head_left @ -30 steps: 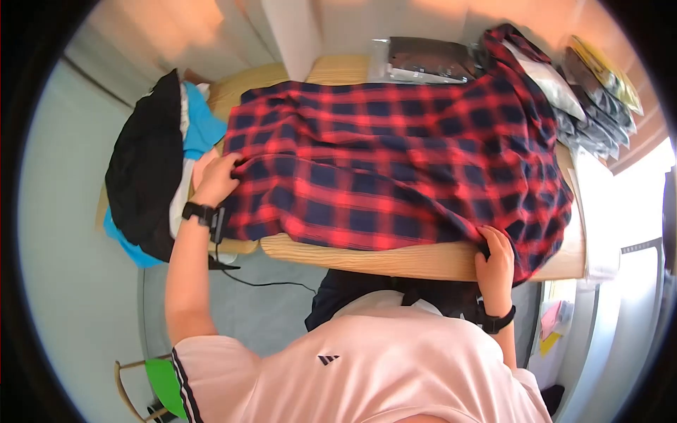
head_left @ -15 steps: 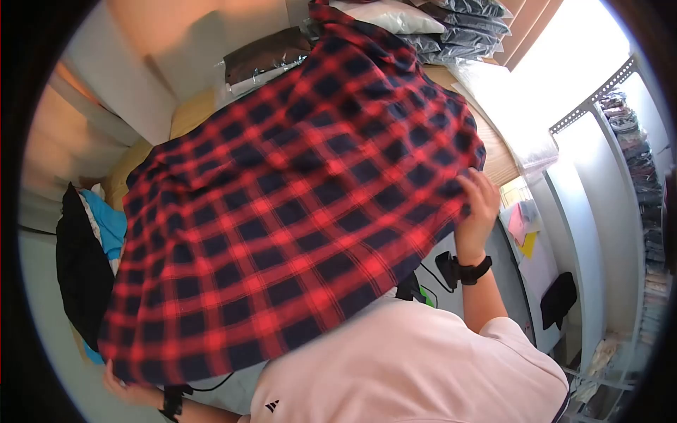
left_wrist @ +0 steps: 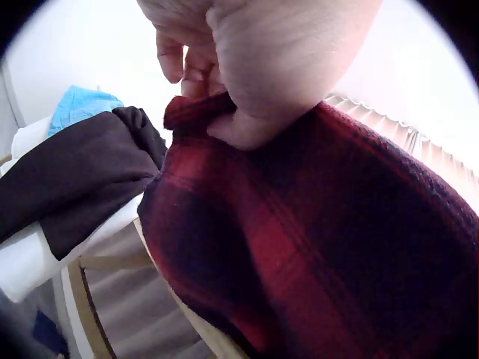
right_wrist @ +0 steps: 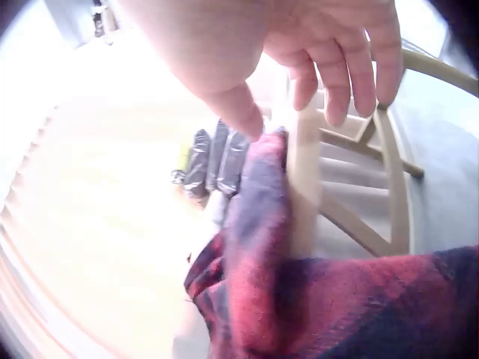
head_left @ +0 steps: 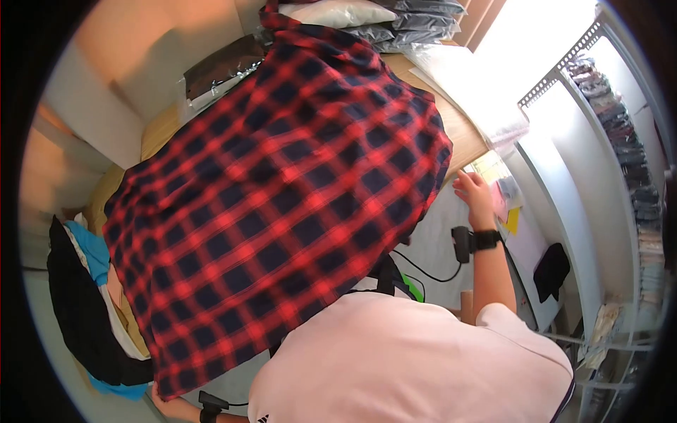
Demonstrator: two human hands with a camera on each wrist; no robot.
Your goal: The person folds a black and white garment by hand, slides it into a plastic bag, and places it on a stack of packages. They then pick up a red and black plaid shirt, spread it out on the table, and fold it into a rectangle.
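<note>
A red and navy plaid shirt (head_left: 282, 197) is spread across the wooden table, its near part hanging over the front edge toward my body. My left hand (left_wrist: 277, 60) pinches a corner of its hem between thumb and fingers; in the head view that hand is mostly hidden behind the cloth at the lower left. Off the shirt's right edge, my right hand (head_left: 476, 194) is in the air with loosely bent fingers and nothing in them. In the right wrist view, the shirt's edge (right_wrist: 258, 194) lies just below the thumb tip.
A black garment (head_left: 81, 303) and a blue cloth (head_left: 90, 247) lie at the left. Behind the shirt are a dark bagged garment (head_left: 222, 67) and a stack of plastic-bagged clothes (head_left: 423, 25). Shelving (head_left: 564, 77) with folded items stands at the right; a cable (head_left: 430, 275) hangs below.
The shirt's near side has been drawn out over the front edge toward my body, my left hand moving nearer with it. My right hand has let go and moved right. The head view has turned right.
</note>
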